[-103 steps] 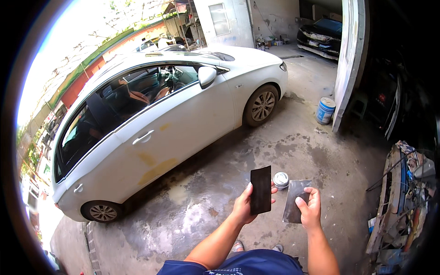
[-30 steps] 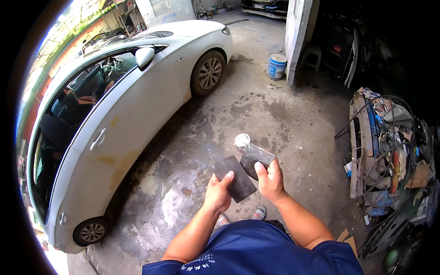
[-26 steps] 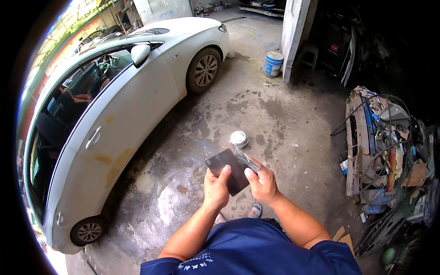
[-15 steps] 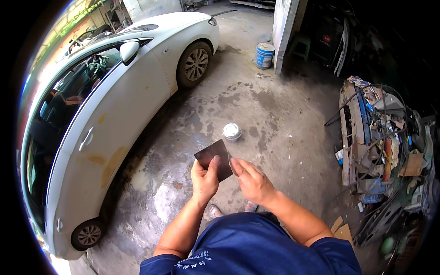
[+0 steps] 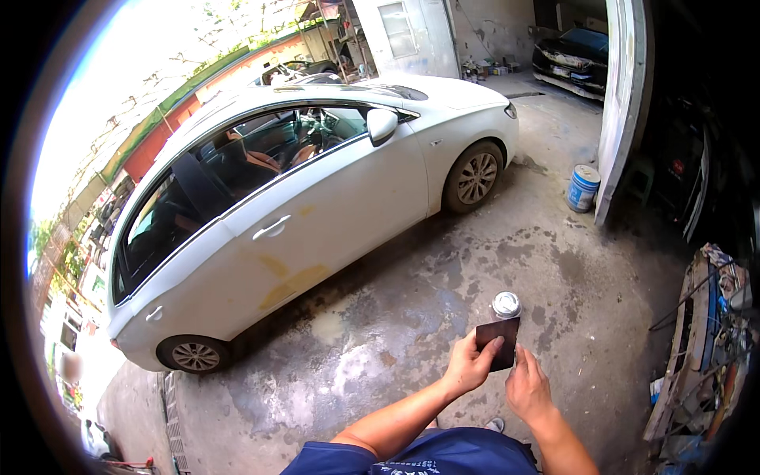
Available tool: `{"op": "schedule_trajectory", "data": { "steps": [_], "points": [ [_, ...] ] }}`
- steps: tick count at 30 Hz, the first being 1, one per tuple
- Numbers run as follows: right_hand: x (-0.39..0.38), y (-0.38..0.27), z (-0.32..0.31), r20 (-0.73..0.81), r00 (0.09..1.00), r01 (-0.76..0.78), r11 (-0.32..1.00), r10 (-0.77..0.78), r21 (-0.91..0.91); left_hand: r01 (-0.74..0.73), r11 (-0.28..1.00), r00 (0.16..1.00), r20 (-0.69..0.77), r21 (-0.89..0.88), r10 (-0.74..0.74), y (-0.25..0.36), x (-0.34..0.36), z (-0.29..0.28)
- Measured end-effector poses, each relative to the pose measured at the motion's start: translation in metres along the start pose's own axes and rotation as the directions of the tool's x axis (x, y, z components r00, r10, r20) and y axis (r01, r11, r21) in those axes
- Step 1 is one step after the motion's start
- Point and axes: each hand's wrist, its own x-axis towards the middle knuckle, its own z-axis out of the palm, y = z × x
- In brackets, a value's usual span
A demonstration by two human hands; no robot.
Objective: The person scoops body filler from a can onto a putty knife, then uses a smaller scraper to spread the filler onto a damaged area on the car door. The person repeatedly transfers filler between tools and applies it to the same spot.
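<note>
A dark, stiff-looking rectangular sheet, apparently sandpaper (image 5: 499, 329), is held up in front of my body. My left hand (image 5: 467, 369) is closed on its left side, thumb lying across the face. At the lower right edge, the bent fingers of my right hand (image 5: 530, 388) are pinched together on the sheet; my own hand partly hides the fingertips. Just beyond the sheet, a small can with a silvery-white lid (image 5: 507, 304) stands on the floor. To the left is a white car (image 5: 356, 194) with yellowish patches (image 5: 297, 286) on its rear door.
A blue-and-white bucket (image 5: 583, 190) stands beside a pale upright panel (image 5: 621, 119). At the right lies a heap of scrap parts (image 5: 697, 340). A dark car (image 5: 571, 63) is parked at the back. A floor grate (image 5: 172, 423) runs behind the white car.
My view has swung left and up, bringing more of the white car in. Both hands and the sheet now appear lower and farther right. The sheet stays in my hands.
</note>
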Motion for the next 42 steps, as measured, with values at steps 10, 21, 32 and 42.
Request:
{"op": "schedule_trajectory", "data": {
  "steps": [10,21,32,42],
  "points": [
    [-0.001,0.015,0.008,0.121,0.99,-0.053,0.993,0.066,-0.104,-0.028,0.996,0.996,0.083,-0.086,0.035,0.019,0.003,-0.009],
    [-0.025,0.04,-0.04,0.61,0.792,-0.607,0.109,0.006,0.787,0.556,0.644,0.829,0.406,-0.526,-0.384,0.001,0.027,-0.011],
    [-0.079,0.1,-0.055,0.398,0.748,-0.534,0.125,0.531,0.836,0.442,0.854,0.877,0.33,-0.274,-0.348,0.004,0.027,0.039],
    [-0.033,0.104,-0.11,-0.176,0.607,-0.52,0.555,0.775,0.649,0.271,0.959,0.84,0.466,0.087,-0.279,-0.025,0.025,0.051]
  ]
}}
